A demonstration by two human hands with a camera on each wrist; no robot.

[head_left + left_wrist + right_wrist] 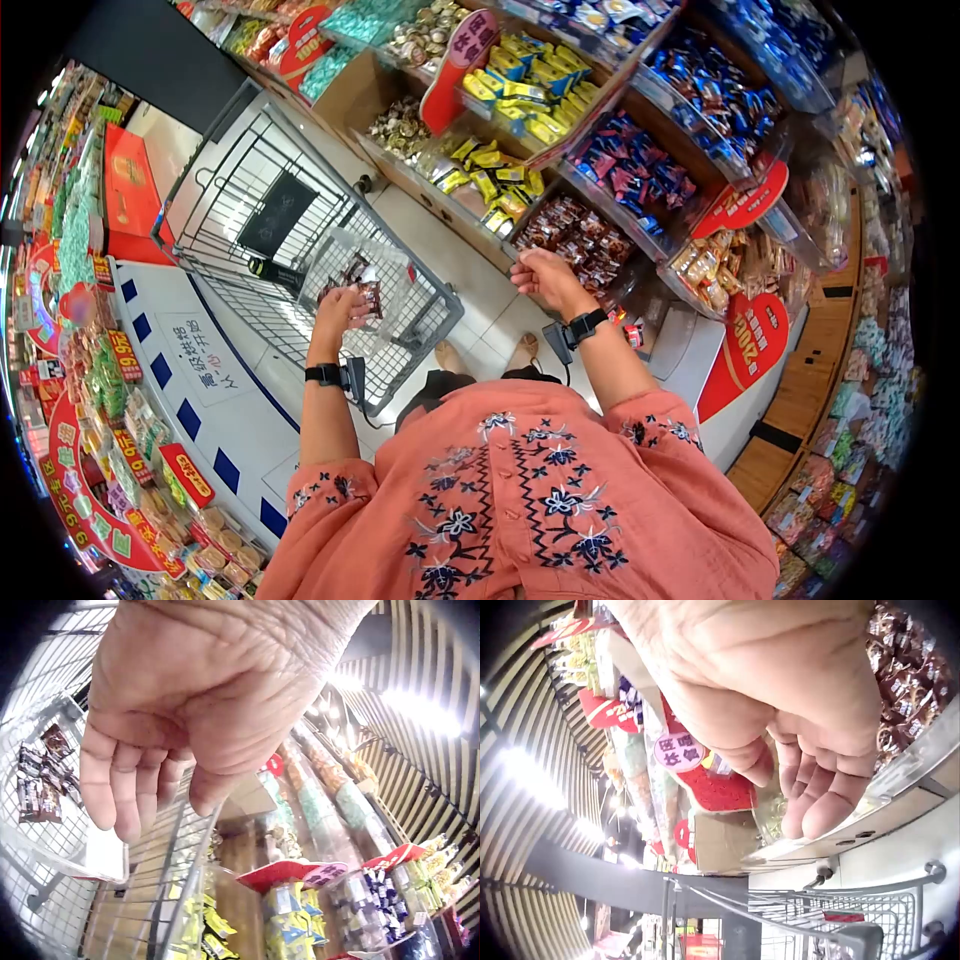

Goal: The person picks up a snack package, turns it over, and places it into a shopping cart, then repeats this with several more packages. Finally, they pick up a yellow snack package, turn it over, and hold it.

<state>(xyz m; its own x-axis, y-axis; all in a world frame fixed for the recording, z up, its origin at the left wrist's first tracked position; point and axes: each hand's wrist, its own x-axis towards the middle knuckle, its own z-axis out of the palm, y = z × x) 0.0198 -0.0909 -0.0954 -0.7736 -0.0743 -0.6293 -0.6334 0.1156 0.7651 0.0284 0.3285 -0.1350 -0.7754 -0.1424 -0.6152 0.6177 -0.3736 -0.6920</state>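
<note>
In the head view, the left hand [343, 310] is hanging over the shopping cart [440, 290], its fingers loosely bent, while the right hand [545, 275] is hovering beside a bin of shiny brown packets [575, 240], fingers curling slackly. Thin grey wires are forming the cart's mesh, and more glossy brown packets [372, 296] are lying inside it among crinkled clear plastic [400, 298]. A strip of smooth tiled floor [472, 248] is running between cart and bins. Yellow packets [540, 85] are filling the boxy bins farther off, a red heart-shaped sign [745, 345] is standing at the right, and a white chest with blue squares [215, 370] is bordering the cart's left side. In the left wrist view, the left hand's fingers are drooping with nothing between them, well apart from the packets in the cart; the wire side is rising beyond the fingers. In the right wrist view, the right hand's thumb and fingers are bending towards each other, gripping nothing visible; the clear wall [922, 761] of the brown-packet bin is edging past the fingertips, and the cart is standing beyond.
</note>
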